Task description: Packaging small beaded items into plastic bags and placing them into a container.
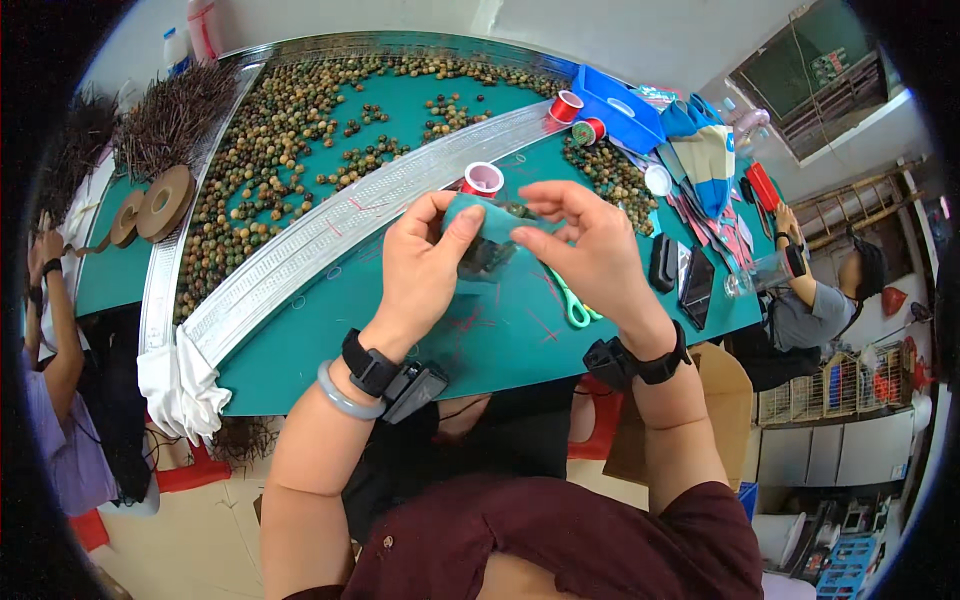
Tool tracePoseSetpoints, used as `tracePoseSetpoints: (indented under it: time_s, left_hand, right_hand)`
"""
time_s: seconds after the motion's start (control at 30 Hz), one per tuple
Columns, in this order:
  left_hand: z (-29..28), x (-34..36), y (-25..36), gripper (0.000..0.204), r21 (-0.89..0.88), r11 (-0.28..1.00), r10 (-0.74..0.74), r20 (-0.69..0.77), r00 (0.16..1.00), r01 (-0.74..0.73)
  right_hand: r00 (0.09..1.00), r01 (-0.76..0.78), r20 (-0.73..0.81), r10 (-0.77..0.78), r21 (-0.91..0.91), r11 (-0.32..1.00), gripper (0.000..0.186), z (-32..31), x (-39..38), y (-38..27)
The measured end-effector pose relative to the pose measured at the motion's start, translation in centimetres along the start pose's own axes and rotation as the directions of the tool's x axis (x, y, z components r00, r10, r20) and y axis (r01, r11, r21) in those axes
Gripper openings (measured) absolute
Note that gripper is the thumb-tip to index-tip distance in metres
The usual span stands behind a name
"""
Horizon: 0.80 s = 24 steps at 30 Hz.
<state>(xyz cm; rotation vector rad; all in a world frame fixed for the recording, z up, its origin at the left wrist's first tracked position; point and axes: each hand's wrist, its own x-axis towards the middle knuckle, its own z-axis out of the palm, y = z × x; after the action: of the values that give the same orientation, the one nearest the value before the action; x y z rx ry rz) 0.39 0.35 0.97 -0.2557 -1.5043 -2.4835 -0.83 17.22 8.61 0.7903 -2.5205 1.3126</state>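
One bag [488,256] in L grip [415,268], R grip [597,248] alongside

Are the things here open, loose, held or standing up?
Teal pouch, held in left hand; opening unclear
Nearest red thread spool, standing upright
Round beads, loose, spread out
Green-handled scissors, lying down; blades hidden
White gloves, draped, hanging down
Smaller brown tape roll, partly unwound
Blue tray, open-topped

"What's the left hand [415,268] holding?"
"A small bag [487,256], pinched under the thumb."
"And the right hand [590,245]?"
"Fingers curled at the bag's edge; I can't tell if they touch."
"Nearby?"
"Red spool [483,180] just beyond, green scissors [575,308] nearer, beads [240,190] past the silver strip [330,228]."
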Motion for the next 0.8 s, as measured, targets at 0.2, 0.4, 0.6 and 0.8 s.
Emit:
tracePoseSetpoints:
  time_s: [0.2,0.4,0.6,0.8]
  left_hand:
    - [-0.1,0.2,-0.1,0.019,-0.079,0.996,-0.032,0.031,0.999,0.035]
    - [-0.1,0.1,-0.1,0.019,-0.049,0.998,-0.041,0.041,0.998,0.043]
    - [-0.1,-0.1,0.1,0.018,-0.054,0.991,-0.115,0.115,0.987,0.122]
    - [-0.3,0.1,0.3,0.015,-0.143,0.98,-0.119,0.139,0.983,0.139]
  right_hand:
    - [0.969,0.23,-0.079,-0.234,-0.057,0.971,0.023,0.2,0.0,0.4]
    - [0.982,0.177,0.076,-0.171,-0.078,0.981,0.023,-0.3,-0.2,0.3]
    - [0.947,0.177,0.283,-0.155,-0.057,0.983,0.017,-0.6,0.2,0.6]
    - [0.991,-0.011,0.13,0.015,-0.035,0.999,0.021,-0.6,0.1,0.7]
